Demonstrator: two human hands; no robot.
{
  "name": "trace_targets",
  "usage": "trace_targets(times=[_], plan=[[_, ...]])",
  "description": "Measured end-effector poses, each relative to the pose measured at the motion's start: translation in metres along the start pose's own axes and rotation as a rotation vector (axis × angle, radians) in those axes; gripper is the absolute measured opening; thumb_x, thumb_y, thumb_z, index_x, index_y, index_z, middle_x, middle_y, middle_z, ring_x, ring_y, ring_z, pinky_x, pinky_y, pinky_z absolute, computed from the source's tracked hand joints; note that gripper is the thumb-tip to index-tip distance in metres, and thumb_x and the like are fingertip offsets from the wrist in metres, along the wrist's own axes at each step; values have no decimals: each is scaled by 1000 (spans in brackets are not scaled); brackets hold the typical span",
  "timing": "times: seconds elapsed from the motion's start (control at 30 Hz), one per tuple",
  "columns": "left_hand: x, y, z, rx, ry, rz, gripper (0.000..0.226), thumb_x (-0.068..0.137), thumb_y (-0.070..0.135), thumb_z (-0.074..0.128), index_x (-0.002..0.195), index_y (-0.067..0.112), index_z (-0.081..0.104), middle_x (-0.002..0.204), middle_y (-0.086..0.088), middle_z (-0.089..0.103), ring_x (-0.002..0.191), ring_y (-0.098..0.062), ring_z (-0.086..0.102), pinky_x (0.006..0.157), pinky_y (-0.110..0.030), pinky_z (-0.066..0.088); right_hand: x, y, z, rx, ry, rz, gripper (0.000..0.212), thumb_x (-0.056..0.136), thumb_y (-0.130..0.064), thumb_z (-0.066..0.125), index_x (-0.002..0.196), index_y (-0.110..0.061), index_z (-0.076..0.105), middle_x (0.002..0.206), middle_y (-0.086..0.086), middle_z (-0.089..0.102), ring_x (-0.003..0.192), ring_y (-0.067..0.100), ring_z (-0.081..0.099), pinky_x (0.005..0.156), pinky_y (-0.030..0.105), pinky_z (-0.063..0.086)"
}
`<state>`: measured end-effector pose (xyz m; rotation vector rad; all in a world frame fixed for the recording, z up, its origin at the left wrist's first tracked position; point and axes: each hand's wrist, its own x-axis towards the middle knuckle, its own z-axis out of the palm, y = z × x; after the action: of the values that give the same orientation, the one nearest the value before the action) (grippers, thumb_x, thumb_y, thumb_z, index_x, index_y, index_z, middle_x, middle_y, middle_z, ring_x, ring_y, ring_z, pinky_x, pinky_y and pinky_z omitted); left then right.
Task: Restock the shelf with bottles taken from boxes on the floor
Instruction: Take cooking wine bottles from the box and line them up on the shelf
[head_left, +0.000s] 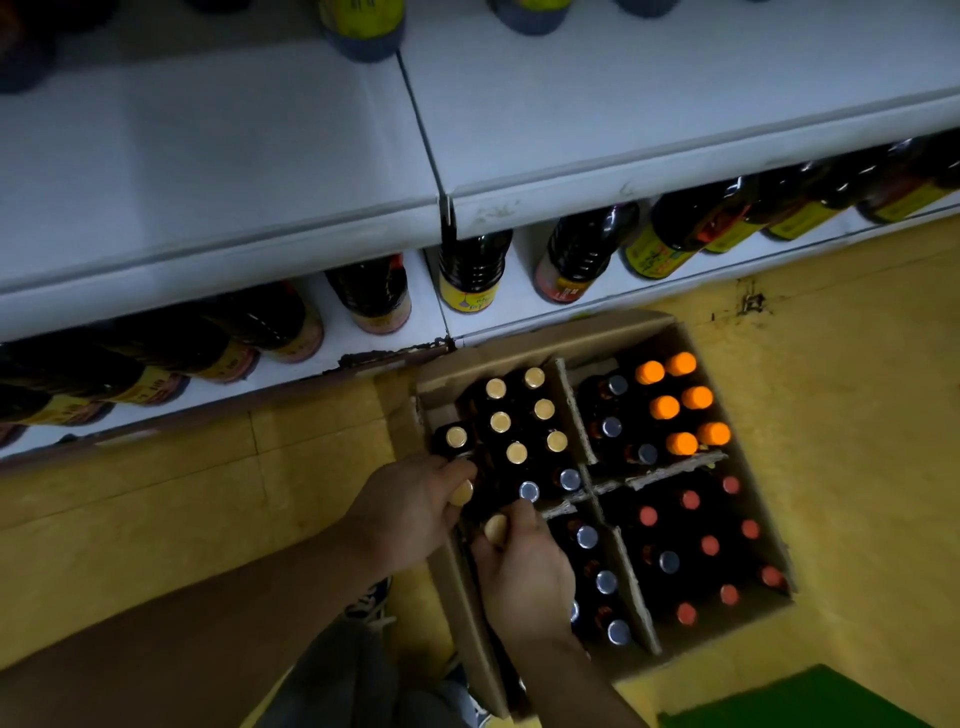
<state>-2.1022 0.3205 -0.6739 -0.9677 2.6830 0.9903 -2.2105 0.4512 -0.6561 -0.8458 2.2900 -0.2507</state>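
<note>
Arms both angled down into the box (519, 353) on the floor. L hand (410, 512) wraps a yellow-cap bottle (462, 491) by the neck, R hand (524, 569) grips a 2nd bottle (496, 527) beside it, both inside the box.

Pretty dim in here tbh, everything looks murky and the light's flat. The yellow tiled floor (857, 415) has thin seams running through it and it's scuffed, with a dark grimy mark (750, 301) close to the base of the shelving. In the bottom right corner there's a flat dark green patch (810, 696) on the floor, can't tell if it's a mat or paint. The white shelf unit (208, 156) comes in two sections that meet at a dark seam (421, 119). The front edge of its lowest board (384, 358) is chipped and peeling, brown underneath.
</note>
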Motion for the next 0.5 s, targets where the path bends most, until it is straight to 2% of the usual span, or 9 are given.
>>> trace_targets(times=[0.2, 0.3, 0.4, 0.5], plan=[[-25, 49, -66, 2, 18, -28, 33, 97, 33, 58, 130, 30, 57, 110, 3, 66, 101, -19, 61, 74, -32, 50, -43, -29, -72, 0, 12, -31, 23, 96, -42, 56, 112, -26, 50, 108, -5, 64, 98, 22, 64, 71, 34, 41], [-36, 73, -97, -26, 38, -30, 34, 97, 34, 60, 131, 32, 57, 111, 6, 65, 102, -16, 60, 73, -27, 43, -64, -41, -108, -7, -7, -29, 27, 96, -45, 56, 117, -30, 47, 110, -10, 62, 101, 15, 64, 73, 29, 41], [-52, 104, -138, -51, 73, -29, 33, 95, 35, 61, 128, 34, 59, 109, 8, 65, 103, -15, 60, 79, -30, 50, -87, -56, -157, 30, 27, -51, 28, 94, -46, 59, 117, -35, 49, 111, -11, 61, 104, 13, 63, 83, 30, 49], [-67, 135, -178, -59, 99, -19, 37, 95, 37, 59, 132, 36, 56, 115, 9, 63, 106, -12, 59, 83, -29, 51, -111, -74, -200, 40, 81, -62, 27, 93, -47, 60, 116, -38, 49, 109, -12, 60, 102, 8, 62, 88, 28, 50]])
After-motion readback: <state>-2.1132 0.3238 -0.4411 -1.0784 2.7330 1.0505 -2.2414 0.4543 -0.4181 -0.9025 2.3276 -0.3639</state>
